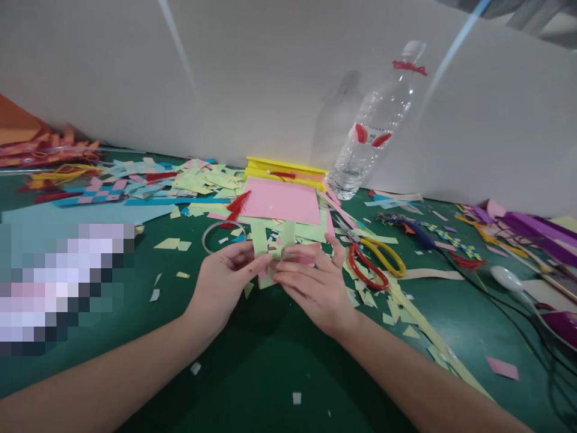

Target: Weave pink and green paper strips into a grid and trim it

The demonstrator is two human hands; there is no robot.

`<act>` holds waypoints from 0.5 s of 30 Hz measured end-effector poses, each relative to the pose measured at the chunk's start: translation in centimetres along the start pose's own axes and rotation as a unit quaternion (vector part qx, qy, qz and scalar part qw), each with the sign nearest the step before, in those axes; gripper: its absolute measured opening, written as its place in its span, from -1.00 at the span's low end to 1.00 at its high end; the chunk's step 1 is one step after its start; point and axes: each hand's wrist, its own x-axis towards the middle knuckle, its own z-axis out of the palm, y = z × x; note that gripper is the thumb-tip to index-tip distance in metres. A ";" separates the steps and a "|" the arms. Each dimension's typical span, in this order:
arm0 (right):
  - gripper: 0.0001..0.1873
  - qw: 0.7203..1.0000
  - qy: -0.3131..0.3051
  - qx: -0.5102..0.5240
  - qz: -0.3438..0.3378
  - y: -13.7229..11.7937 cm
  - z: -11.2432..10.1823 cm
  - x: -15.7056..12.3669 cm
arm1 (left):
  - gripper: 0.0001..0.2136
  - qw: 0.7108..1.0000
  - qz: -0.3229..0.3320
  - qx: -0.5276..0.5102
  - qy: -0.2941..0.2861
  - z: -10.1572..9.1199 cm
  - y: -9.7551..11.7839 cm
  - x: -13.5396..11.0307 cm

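Note:
Pale green paper strips (pixel 260 237), woven or crossed with some pink paper, are held up above the green table between my two hands. My left hand (pixel 225 276) pinches the strips from the left, thumb in front. From the right, the fingertips of my right hand (pixel 318 288) close on the same strips, its little finger raised. A pink paper sheet (pixel 282 201) lies just behind, with a red tassel (pixel 238 207) at its left edge. A roll of clear tape (pixel 205 237) rests beside my left hand. Scissors (pixel 369 264) with red and yellow handles lie right of my right hand.
A clear plastic bottle (pixel 374 120) leans against the white wall behind a folded yellow paper piece (pixel 256 165). Paper scraps (pixel 202 177) heap at back left. A glue gun (pixel 415 231) with a black cord lies right, near a white plastic spoon (pixel 507 279). Purple paper (pixel 536 231) sits far right.

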 end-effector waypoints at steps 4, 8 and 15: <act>-0.88 1.000 -0.016 0.002 0.005 0.1 0.1 -0.1 | -0.80 1.000 -0.002 0.010 0.002 0.1 0.1 0.0; -0.96 1.000 -0.009 0.015 -0.007 -0.2 0.1 0.0 | -0.77 1.000 -0.001 -0.001 0.009 0.0 -0.1 0.1; -0.62 0.980 0.105 0.065 0.158 0.0 -0.1 0.1 | -0.67 0.999 0.017 0.045 0.016 -0.3 0.2 0.3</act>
